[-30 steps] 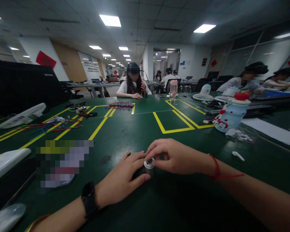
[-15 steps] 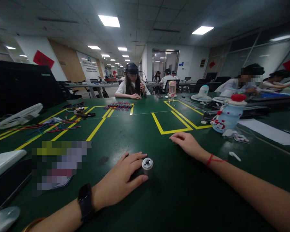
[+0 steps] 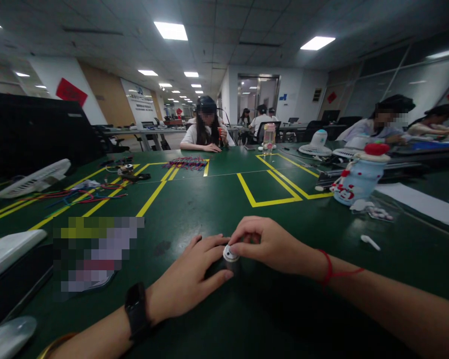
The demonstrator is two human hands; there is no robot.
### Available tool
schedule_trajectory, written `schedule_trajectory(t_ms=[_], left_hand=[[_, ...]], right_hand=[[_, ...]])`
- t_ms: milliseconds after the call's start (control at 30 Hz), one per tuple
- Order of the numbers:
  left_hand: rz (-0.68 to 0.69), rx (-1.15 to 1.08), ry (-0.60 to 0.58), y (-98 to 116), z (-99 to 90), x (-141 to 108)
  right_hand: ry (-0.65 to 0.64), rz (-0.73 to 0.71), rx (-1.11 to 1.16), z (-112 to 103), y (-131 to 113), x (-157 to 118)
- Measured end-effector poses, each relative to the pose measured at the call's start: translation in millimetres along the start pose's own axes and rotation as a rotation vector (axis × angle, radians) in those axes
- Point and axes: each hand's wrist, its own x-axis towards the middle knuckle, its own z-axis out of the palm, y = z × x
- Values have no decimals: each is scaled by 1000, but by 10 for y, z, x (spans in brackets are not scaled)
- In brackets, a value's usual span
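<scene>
A small metal cylinder (image 3: 231, 260) with a pale round top stands upright on the green table (image 3: 194, 204). My left hand (image 3: 194, 271), a black watch at its wrist, lies beside it, thumb and fingers curved round the cylinder's left side. From the right, my right hand (image 3: 265, 244) reaches over it with thumb and index finger pinched at the top. Those fingertips hide the small part on the top, so what they grip cannot be made out. A red string circles my right wrist.
Blue bottle (image 3: 361, 177) and white earbud (image 3: 370, 243) lie right. Wires (image 3: 86, 193), a blurred flat item (image 3: 97, 254), a white mouse (image 3: 11, 339) and a white fan (image 3: 35, 179) are left. A wire bundle (image 3: 187, 163) lies farther back, near a seated person (image 3: 205, 132).
My right hand has moved left and toward me, from the bare table to the cylinder's top, and its fingers have closed there. My left hand stays around the cylinder.
</scene>
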Motion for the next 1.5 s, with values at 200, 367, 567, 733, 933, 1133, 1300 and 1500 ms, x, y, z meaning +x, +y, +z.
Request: schedule_trajectory(t_ms=[200,367,567,733,933,1133,1300,1500], left_hand=[[-11,4,18,-108,9,-25],[-28,-1,7,-223,118,61],[-39,-5,-14,-227,246,201],[-42,-6,-20,-212,267,249],[-17,-10,1,-172,287,253],[-26,-6,-10,-118,261,216],[-26,0,-5,-164,285,177],[-23,2,17,-282,320,154]], right_hand=[[61,-3,0,-73,203,-18],[-110,-70,-246,-73,523,-206],[6,6,-123,-238,754,-239],[358,247,-67,-588,1065,-160],[359,300,-148,-714,1285,-184],[14,91,-292,-463,831,-285],[-156,-52,-376,-210,682,-304],[149,-72,-124,-43,609,-103]])
